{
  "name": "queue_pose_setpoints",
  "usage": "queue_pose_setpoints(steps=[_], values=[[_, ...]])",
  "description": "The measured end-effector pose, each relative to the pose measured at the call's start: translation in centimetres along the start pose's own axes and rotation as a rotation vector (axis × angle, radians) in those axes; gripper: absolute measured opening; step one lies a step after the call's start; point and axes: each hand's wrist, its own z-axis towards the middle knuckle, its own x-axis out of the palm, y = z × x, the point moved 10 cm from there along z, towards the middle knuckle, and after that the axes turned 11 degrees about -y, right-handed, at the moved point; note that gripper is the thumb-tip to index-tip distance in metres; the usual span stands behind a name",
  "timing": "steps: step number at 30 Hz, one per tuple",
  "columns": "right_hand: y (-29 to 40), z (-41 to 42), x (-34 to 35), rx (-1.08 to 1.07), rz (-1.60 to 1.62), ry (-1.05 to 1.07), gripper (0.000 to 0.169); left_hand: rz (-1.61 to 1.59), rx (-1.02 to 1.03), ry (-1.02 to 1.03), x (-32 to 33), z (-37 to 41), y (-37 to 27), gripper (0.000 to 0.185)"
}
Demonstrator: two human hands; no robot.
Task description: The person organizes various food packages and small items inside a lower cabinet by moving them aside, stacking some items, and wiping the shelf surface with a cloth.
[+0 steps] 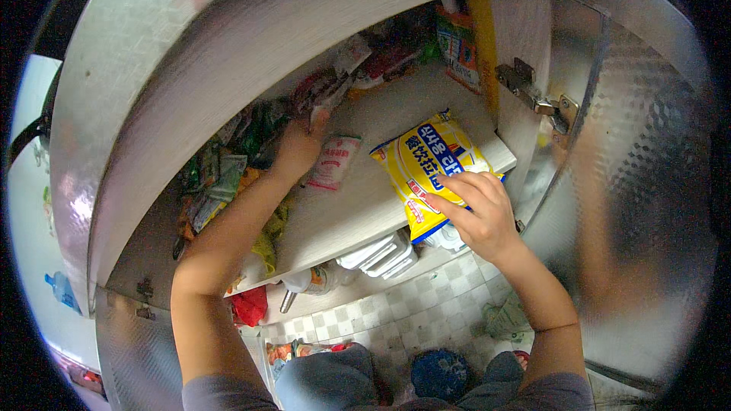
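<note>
A yellow and blue noodle packet [420,162] lies tilted at the shelf's front, its near corner jutting past the edge. My right hand [480,211] grips it at the near right side, fingers over the printed face; the packet's underside is hidden. Deeper in the cabinet, my left hand [302,140] is blurred among bagged goods. Its fingertips are at a dark red packet [314,88] in clear wrapping; whether they hold it is not plain. Just right of that hand, a small white and pink sachet [334,162] lies flat on the pale shelf [365,194].
Several packets [220,182] crowd the shelf's left side. A standing bag [457,48] is at the back right. The cabinet door [634,182] hangs open on a metal hinge [534,97]. White lidded containers [382,257] and a bottle [311,279] sit below, above a checkered floor [388,308].
</note>
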Motion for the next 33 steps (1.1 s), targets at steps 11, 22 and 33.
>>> queue_pose_setpoints(steps=[11,22,33], values=[[-0.1,1.1,-2.3,0.047,-0.223,-0.093,0.03,-0.01,0.172,0.384,6.0,-7.2,-3.0,0.09],[-4.5,5.3,4.4,0.189,-0.642,0.055,0.05,-0.137,0.349,0.258,3.8,-9.9,-9.4,0.071],[-4.8,1.8,5.8,0.215,-0.367,0.17,0.076,-0.142,-0.313,0.212,-4.3,-9.4,9.3,0.065]])
